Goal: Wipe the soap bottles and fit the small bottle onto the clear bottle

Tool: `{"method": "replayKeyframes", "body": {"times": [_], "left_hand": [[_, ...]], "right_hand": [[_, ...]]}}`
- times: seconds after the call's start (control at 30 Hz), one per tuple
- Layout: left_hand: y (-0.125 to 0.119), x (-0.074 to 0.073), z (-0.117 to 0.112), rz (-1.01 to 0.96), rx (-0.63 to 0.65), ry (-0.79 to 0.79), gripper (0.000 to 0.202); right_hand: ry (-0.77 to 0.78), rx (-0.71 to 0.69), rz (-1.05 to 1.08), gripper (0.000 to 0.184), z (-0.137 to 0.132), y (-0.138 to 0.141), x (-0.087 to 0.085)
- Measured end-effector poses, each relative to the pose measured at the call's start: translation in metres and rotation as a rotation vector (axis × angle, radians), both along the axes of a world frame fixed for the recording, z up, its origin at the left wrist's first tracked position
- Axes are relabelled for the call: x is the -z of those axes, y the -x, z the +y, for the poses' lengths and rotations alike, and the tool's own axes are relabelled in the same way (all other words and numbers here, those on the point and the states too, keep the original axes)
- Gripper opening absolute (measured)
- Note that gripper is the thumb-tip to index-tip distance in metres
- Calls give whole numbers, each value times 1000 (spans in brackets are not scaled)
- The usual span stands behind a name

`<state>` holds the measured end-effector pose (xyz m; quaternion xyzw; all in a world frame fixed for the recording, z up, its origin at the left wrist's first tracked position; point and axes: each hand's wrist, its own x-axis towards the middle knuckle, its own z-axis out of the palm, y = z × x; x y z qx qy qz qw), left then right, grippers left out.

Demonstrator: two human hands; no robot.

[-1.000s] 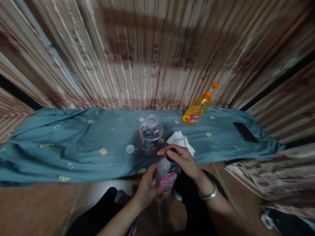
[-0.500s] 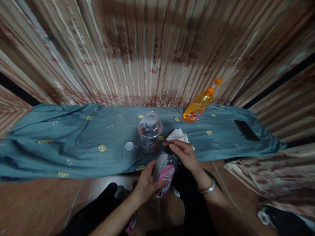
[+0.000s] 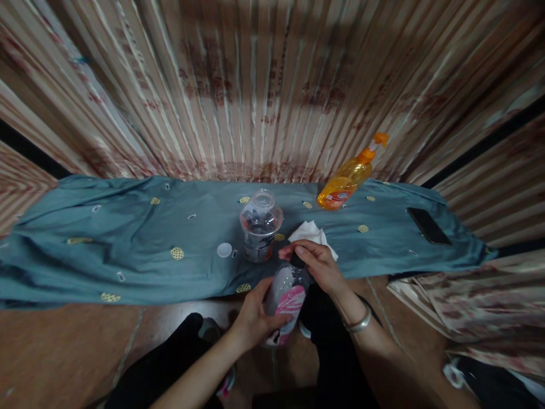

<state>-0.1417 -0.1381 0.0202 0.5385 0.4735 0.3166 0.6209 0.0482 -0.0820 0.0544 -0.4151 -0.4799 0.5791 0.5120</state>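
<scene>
I hold a clear bottle with a pink label (image 3: 284, 301) above my lap, just in front of the blue cloth. My left hand (image 3: 254, 317) is wrapped round its lower body. My right hand (image 3: 317, 262) is closed over its dark cap at the top. Just beyond stands an open clear bottle (image 3: 260, 226) with dark liquid inside, its white cap (image 3: 224, 250) lying to its left. A crumpled white tissue (image 3: 310, 234) lies behind my right hand.
A blue patterned cloth (image 3: 128, 238) spreads across the floor in front of a striped curtain. An orange dish-soap bottle (image 3: 347, 180) stands at the back right, and a black phone (image 3: 428, 225) lies at the far right. My dark-trousered knees are below.
The view has shifted slightly. My right hand has turned a little on the cap while my left hand keeps the bottle steady.
</scene>
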Motion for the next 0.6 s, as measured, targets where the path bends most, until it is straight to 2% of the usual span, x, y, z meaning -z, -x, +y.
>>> {"method": "replayKeyframes", "body": {"times": [0.17,0.3,0.4,0.6], "left_hand": [[-1,-3,-1,-104,38,108,62],[-2,-2,1,-55,-22,43,64],[-1,-1,2,-34,-61,22,68],[-2,-2,1,-197,38,154,64]], "right_hand": [[21,-27,16,42,0,-2,-3],[31,-60,-1,51,-1,-1,-2],[20,-83,-61,47,-2,-2,-3],[38,-140,-62,50,-4,-4,-5]]}}
